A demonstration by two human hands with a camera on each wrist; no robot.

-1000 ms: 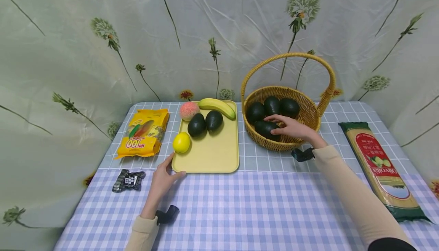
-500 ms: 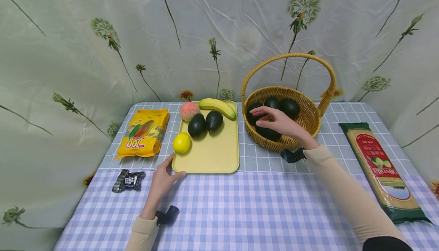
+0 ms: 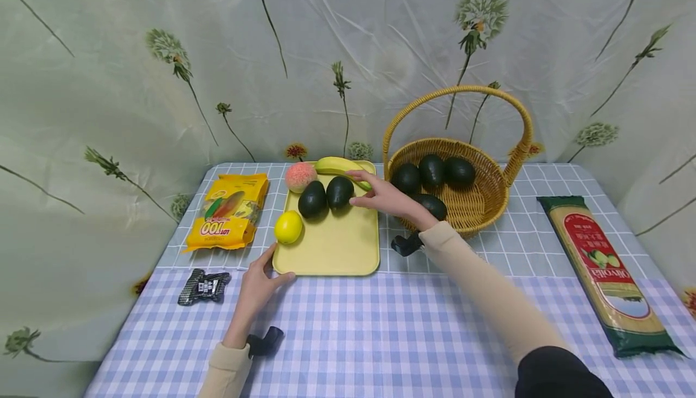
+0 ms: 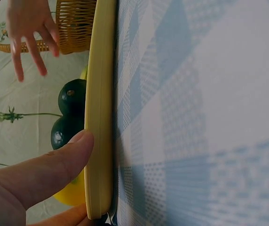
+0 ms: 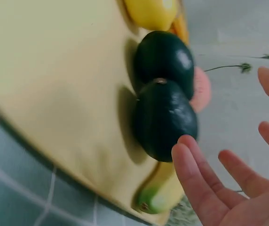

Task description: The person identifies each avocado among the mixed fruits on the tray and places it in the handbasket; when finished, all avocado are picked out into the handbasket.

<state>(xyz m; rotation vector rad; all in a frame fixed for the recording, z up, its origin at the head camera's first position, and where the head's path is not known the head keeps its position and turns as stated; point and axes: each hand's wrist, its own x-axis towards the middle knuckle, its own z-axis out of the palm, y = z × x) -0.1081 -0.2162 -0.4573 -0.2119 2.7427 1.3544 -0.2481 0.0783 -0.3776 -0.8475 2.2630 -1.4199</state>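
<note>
My left hand (image 3: 258,287) grips the near-left corner of a yellow tray (image 3: 341,254), its thumb (image 4: 80,143) against the rim in the left wrist view. My right hand (image 3: 385,196) hovers over the tray's right side, fingers spread and holding nothing, close to the right-hand avocado (image 3: 339,194). A second avocado (image 3: 312,200) touches that one. A lemon (image 3: 288,227), a peach (image 3: 301,177) and a banana (image 3: 337,165) also lie on the tray. Several more avocados sit in a wicker basket (image 3: 472,205); my right wrist partly hides the nearest avocado (image 3: 432,205).
The basket's tall handle (image 3: 459,89) arches above it. To the left lie a yellow mango snack bag (image 3: 228,211) and a small black packet (image 3: 204,287). A long Olivoila package (image 3: 606,268) lies at the right. A floral curtain (image 3: 234,66) stands behind the table.
My right hand has left the avocado in the basket and moved left to the tray. That avocado stays in the basket. The left hand and the tray have not moved.
</note>
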